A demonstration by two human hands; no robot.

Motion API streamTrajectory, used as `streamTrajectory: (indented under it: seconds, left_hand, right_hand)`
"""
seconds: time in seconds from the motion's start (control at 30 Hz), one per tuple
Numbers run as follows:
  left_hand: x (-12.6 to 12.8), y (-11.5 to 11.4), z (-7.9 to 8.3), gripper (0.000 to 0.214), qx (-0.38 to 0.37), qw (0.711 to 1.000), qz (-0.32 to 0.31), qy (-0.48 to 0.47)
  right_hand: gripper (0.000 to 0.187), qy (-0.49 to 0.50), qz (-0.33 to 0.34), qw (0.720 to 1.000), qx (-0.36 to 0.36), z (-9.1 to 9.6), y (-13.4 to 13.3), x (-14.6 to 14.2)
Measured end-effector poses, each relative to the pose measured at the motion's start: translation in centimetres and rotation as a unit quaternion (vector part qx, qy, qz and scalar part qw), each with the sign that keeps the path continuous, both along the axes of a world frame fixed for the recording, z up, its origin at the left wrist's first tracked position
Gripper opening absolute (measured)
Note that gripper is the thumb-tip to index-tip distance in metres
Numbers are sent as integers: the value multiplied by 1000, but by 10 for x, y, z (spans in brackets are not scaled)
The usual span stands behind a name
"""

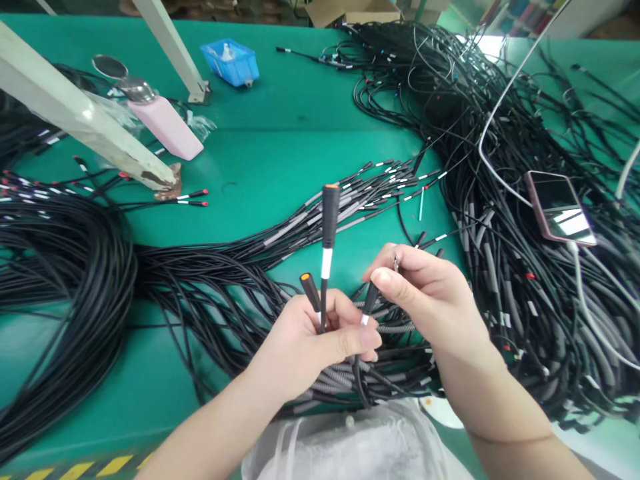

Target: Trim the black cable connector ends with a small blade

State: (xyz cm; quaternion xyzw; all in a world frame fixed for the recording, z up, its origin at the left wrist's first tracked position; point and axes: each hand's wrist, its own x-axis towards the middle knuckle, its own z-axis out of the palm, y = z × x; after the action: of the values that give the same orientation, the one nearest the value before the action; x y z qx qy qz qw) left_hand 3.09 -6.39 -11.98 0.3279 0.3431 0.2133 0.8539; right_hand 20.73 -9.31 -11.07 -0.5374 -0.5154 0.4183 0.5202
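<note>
My left hand (325,340) is closed round several black cables. Two connectors with orange ends stick up from it: a tall one (329,217) with a white label below, and a shorter one (310,291) tilted left. A third black connector (371,300) rises between thumb and fingers, a white label at its base. My right hand (425,287) pinches the top of this third connector between thumb and forefinger, so its tip is hidden. Beneath both hands lie black cables with grey ribbed sleeves (340,380).
Coiled black cables (65,267) lie on the left of the green table (260,147), a large cable heap (450,100) on the right with a phone (560,207) on it. A pink bottle (167,127), a blue bin (230,63) and metal posts (90,127) stand behind.
</note>
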Motion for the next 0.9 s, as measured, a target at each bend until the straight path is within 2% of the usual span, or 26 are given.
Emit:
streamTrajectory:
  seconds: [0.13, 0.27, 0.4, 0.53, 0.73, 0.9]
  left_hand:
    - [-2, 3, 3, 28, -8, 1000, 26, 0]
    - [-2, 6, 6, 25, -23, 998, 51, -28]
    - [-3, 7, 7, 22, -18, 998, 54, -34]
    - [-4, 7, 7, 23, -14, 998, 54, -32]
    - [-6, 3, 2, 27, 14, 998, 54, -10]
    - [-8, 2, 0, 28, 36, 998, 52, 11]
  right_hand:
    - [18, -61, -31, 997, 44, 1, -4, 2]
    - [14, -155, -47, 982, 99, 4, -8, 5]
    - [6, -220, -2, 969, 110, 7, -10, 3]
    - [10, -283, 29, 948, 146, 6, -10, 1]
    - [11, -310, 32, 936, 163, 4, -12, 1]
    - [12, -290, 63, 944, 144, 5, -13, 0]
